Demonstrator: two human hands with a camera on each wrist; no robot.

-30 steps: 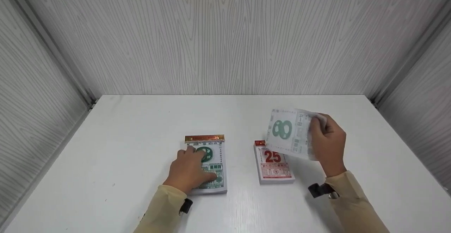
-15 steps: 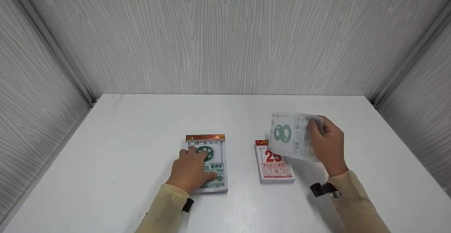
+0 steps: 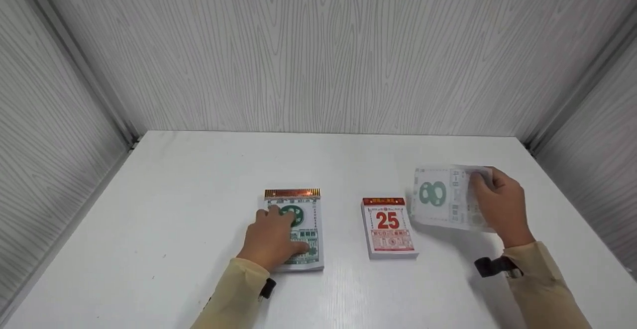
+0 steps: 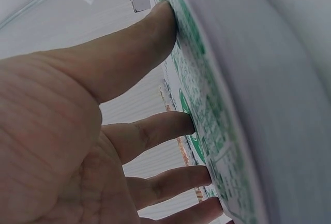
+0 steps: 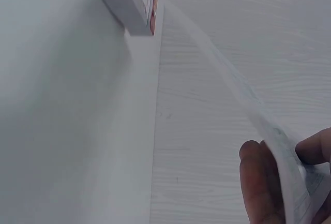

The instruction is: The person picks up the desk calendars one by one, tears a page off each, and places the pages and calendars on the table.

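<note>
Pinching a loose calendar sheet (image 3: 445,198) at its right end, the right hand (image 3: 497,207) holds it above the table (image 3: 174,194), right of centre, long axis running left-right. Flat on the green calendar pad (image 3: 298,229), lower centre, presses the left hand (image 3: 271,239). Between them lies the red "25" pad (image 3: 389,227).

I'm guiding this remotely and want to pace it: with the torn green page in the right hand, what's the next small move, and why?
Probably lower the loose page onto the bare table to the right of the red 25 calendar. The right hand pinches it just above that spot, clear of both pads, while the left hand presses on the green calendar.
</note>
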